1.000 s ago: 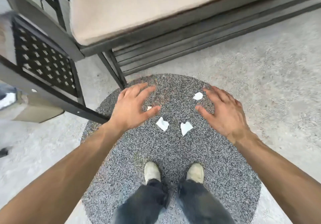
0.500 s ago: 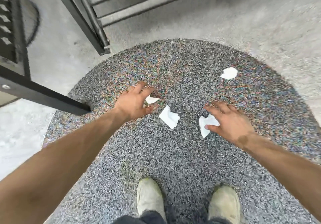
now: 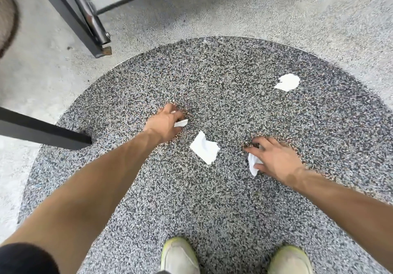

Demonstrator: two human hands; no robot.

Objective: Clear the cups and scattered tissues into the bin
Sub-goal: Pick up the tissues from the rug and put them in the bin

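- The pale grey floor (image 3: 276, 7) fills the upper part of the view and the left edge.
- A round speckled dark-grey patch (image 3: 212, 188) is set into the floor; the person stands at its near edge and all the tissues lie on it.
- Dark metal furniture legs (image 3: 85, 18) slant down from the upper left to the rim of the patch, and a black bar (image 3: 42, 131) reaches in from the left onto the patch.
- Two bare forearms stretch forward from the bottom corners; a dark sleeve shows at the lower left.
- Two pale shoes with yellow-green edging, the left shoe (image 3: 178, 256) and the right shoe (image 3: 289, 261), stand on the patch at the bottom.
- The left hand (image 3: 164, 122) is down on the patch with its fingers curled, pinching a small tissue scrap (image 3: 181, 123) that sticks out to its right.
- The right hand (image 3: 274, 156) lies low with fingers spread on the ground and its thumb closing against a crumpled tissue (image 3: 252, 163) beneath the palm.
- A flat white tissue (image 3: 204, 150) lies loose between the two hands, touching neither.
- Another tissue (image 3: 287, 82) lies well apart from both hands, towards the far right of the patch.
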